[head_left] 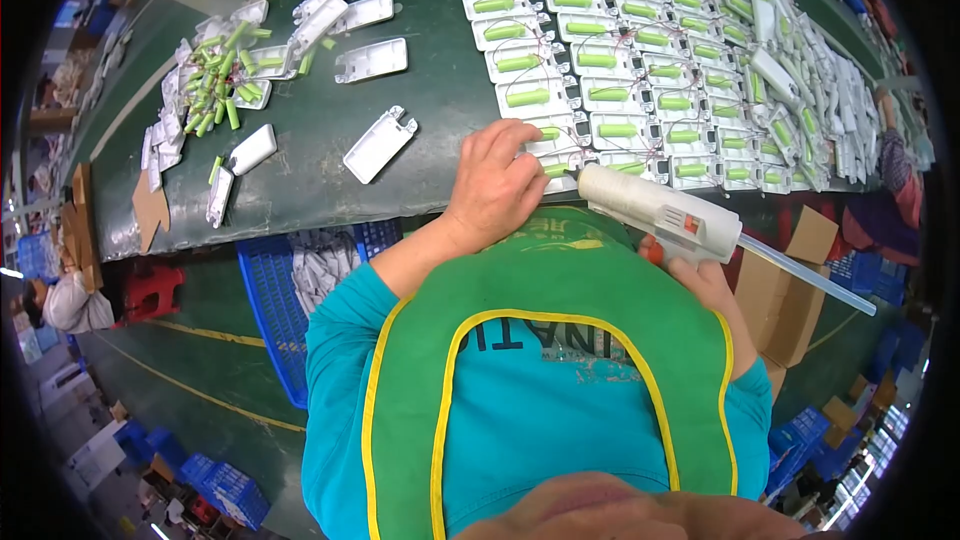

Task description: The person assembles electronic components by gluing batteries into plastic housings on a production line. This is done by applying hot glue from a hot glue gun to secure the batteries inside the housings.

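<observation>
My right hand [704, 285] is wrapped around the handle of a white glue gun [655, 212], a finger near its orange trigger. A clear glue stick [812, 278] juts from the gun's back end. Its nozzle points left, at the nearest casing of the left column. My left hand [495, 182] rests there with bent fingers, its thumb side against a green battery cell [556, 170] in that white casing. The fingertips hide part of the casing. Just beyond them, another green battery cell [549, 133] lies in the casing behind.
Rows of white casings [610, 95] with green cells and thin wires extend away on the green table [300, 150]. More casings pile up at right. At left lie loose cells [215, 90] and empty casings [380, 145]. Below stand a blue crate [268, 310] and a cardboard box [785, 305].
</observation>
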The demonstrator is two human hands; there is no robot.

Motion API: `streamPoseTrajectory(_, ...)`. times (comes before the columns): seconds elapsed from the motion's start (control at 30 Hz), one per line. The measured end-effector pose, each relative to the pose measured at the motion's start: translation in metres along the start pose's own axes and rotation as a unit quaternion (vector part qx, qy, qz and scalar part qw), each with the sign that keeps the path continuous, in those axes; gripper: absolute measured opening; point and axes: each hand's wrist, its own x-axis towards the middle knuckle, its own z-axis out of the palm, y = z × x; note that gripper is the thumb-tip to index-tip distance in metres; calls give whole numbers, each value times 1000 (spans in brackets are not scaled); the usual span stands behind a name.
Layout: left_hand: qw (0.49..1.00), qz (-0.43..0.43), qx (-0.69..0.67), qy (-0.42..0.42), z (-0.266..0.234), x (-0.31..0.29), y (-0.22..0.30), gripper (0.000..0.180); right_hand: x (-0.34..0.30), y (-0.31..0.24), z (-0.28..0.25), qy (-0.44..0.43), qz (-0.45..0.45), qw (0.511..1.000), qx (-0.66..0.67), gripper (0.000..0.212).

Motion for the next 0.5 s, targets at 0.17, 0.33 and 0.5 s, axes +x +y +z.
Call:
streamPoseTrajectory(0.17, 1000, 4, 2, 4, 1, -1, -1, 20, 5, 0, 7, 10, -37, 999, 16, 47)
streamPoseTrajectory(0.33, 1000, 10, -2, 2, 0, 0, -1, 20, 7, -2, 9, 16, -30, 999, 35, 45)
streamPoseTrajectory(0.5, 1000, 12, -8, 4, 1, -1, -2, 20, 3, -1, 5, 14, -34, 999, 2, 47)
